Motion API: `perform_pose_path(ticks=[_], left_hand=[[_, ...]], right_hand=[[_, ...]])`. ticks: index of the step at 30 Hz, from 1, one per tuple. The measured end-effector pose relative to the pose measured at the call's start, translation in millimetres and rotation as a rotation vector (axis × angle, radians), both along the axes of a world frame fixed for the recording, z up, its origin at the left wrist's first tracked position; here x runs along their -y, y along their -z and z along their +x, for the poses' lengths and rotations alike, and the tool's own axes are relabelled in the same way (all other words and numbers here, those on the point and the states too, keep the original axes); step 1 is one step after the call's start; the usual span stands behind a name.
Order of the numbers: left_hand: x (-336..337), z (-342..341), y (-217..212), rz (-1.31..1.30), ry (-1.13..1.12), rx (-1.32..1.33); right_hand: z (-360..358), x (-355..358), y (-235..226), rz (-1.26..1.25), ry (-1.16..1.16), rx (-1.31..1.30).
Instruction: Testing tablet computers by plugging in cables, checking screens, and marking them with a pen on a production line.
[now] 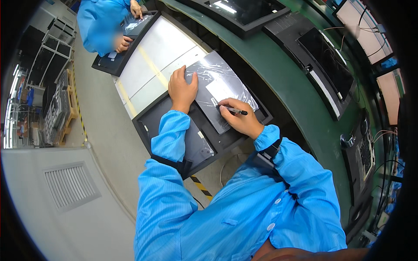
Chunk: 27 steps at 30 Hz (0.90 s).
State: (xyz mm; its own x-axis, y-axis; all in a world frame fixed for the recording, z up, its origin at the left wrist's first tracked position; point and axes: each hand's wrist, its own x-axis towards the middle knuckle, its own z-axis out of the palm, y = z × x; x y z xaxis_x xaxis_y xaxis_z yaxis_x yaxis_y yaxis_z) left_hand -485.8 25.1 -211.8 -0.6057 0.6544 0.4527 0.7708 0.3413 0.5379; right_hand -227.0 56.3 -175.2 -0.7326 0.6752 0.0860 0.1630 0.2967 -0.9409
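Note:
My right hand [244, 119] grips a black pen [237, 111] in a writing hold. Its tip is close to a small white label on a grey flat panel [204, 69] wrapped in clear plastic film. A larger white sheet [221, 89] lies on that panel beside the label. Fingers stretched out, my left hand [183, 90] rests at the panel's left edge. Underneath, the panel lies over the right part of a black tray [226, 145]. Another dark film-covered panel [198, 145] sits in the tray's left compartment, below my left forearm.
A white table [150, 54] extends beyond the tray. At its far end a person in blue handles another black tray [102, 65]. On my right, a green bench [283, 91] carries dark screens [324, 61] and cables. A white vented cabinet [72, 185] stands at left.

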Motion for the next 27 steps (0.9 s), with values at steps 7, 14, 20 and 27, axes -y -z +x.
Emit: perform_pose_path(ticks=[7, 14, 20, 27], left_hand=[[6, -6, 3, 0.041, 0.062, -0.072], [11, -22, 9, 0.054, 0.287, 0.012], [13, -12, 0, 0.016, 0.202, 0.033], [12, 0, -19, -0.057, 0.455, -0.294]], right_hand=[[20, 8, -37, 0.155, 0.068, -0.187], [246, 14, -137, 0.673, 0.455, 0.266], [379, -16, -157, 0.934, 0.767, 0.567], [414, -22, -124, 0.855, 0.727, 0.524]])
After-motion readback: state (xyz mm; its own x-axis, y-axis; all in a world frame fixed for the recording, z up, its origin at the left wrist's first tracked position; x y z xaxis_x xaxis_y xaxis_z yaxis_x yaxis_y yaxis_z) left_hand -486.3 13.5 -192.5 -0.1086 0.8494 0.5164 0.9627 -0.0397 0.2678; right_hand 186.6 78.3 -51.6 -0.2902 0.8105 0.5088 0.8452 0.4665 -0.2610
